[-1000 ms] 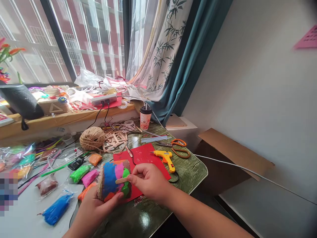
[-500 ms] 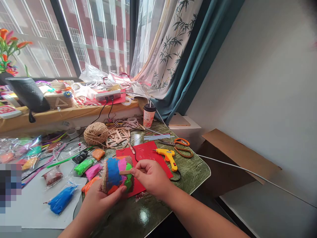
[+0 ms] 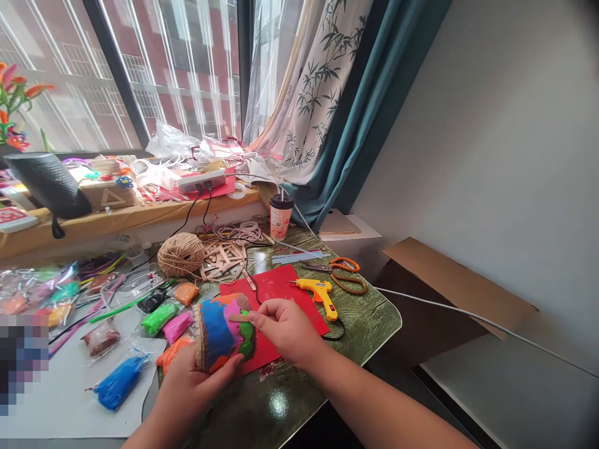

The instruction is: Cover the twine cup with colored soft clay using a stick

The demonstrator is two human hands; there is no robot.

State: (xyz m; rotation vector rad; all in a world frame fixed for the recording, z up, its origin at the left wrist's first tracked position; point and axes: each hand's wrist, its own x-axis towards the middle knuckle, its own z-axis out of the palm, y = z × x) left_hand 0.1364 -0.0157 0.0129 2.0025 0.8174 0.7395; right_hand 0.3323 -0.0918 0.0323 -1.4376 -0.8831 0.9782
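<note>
My left hand (image 3: 199, 377) is wrapped round a small cup-shaped piece (image 3: 218, 333) coated in patches of blue, pink, green and orange modelling clay, with a brown rim edged in twine. It lies tilted on its side above the red sheet (image 3: 276, 284). Between thumb and fingers, my right hand (image 3: 283, 330) pinches a wooden craft stick (image 3: 239, 318). The stick's end rests against the pink clay near the green patch. Packets of orange (image 3: 173, 352), pink (image 3: 178, 325) and green clay (image 3: 159, 319) lie left of the piece.
A yellow glue gun (image 3: 321, 296) lies on the red sheet, with orange-handled scissors (image 3: 346, 274) behind it. Farther back are a twine ball (image 3: 181, 254), craft sticks (image 3: 224, 259) and a lidded paper cup (image 3: 281, 218). A blue clay packet (image 3: 119, 380) lies on a white board (image 3: 70, 411).
The view has shifted slightly. Both hands keep their hold on the piece and the craft stick; the stick's tip sits slightly differently on the pink clay.
</note>
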